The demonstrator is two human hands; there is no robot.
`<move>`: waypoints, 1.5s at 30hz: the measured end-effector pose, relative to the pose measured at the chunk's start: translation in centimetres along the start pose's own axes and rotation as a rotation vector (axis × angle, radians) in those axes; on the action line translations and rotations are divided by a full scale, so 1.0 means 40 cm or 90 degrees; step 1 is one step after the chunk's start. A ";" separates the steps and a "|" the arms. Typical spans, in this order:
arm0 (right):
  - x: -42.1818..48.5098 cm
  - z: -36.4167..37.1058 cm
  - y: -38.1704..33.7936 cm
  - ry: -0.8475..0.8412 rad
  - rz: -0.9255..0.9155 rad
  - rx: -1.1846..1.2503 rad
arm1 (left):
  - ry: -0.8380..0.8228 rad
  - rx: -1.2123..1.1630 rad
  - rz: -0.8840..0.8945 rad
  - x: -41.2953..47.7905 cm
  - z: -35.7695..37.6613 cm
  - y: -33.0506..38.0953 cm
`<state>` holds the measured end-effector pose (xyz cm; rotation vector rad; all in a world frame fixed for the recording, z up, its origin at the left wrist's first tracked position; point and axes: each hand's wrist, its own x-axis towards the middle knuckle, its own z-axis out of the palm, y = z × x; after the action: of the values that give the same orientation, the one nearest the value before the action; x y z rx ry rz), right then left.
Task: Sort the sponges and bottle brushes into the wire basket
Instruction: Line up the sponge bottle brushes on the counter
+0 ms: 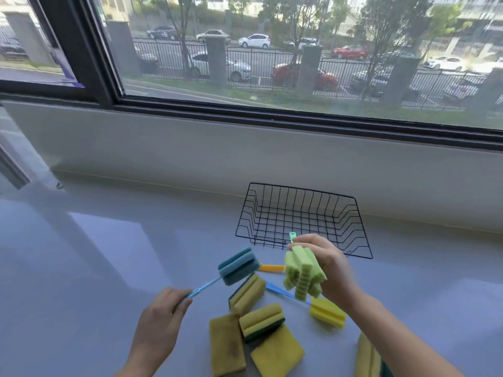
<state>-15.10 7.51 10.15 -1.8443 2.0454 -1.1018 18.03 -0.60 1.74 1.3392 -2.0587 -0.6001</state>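
A black wire basket sits on the counter near the wall, with nothing inside. My right hand is closed around a green sponge-head bottle brush, held just in front of the basket with its handle tip pointing up. My left hand grips the blue handle of a teal sponge-head brush, lifted over the pile. Below lie a yellow-headed brush with a blue handle, an orange handle, and several yellow and green sponges.
The pale grey counter runs left to a window sill and wall behind. One more yellow and green sponge lies at the bottom right, partly behind my right forearm.
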 end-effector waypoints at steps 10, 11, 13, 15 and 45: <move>0.104 0.147 -0.114 -0.106 -0.090 -0.042 | 0.077 -0.062 -0.149 -0.023 -0.071 -0.103; 0.115 0.162 -0.121 -0.102 -0.092 -0.044 | 0.083 -0.077 -0.164 -0.021 -0.075 -0.113; 0.136 0.193 -0.140 -0.089 -0.090 -0.048 | 0.097 -0.108 -0.199 -0.016 -0.084 -0.130; 0.159 0.227 -0.163 -0.057 -0.105 -0.051 | 0.108 -0.143 -0.243 -0.008 -0.091 -0.149; 0.337 0.752 -0.260 -0.476 0.288 0.004 | 0.168 0.143 -0.603 0.163 -0.061 -0.429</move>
<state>7.55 -16.45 -0.25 -1.3705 1.8257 -0.2361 28.83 -13.37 -6.20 2.3849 -1.2175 -0.5233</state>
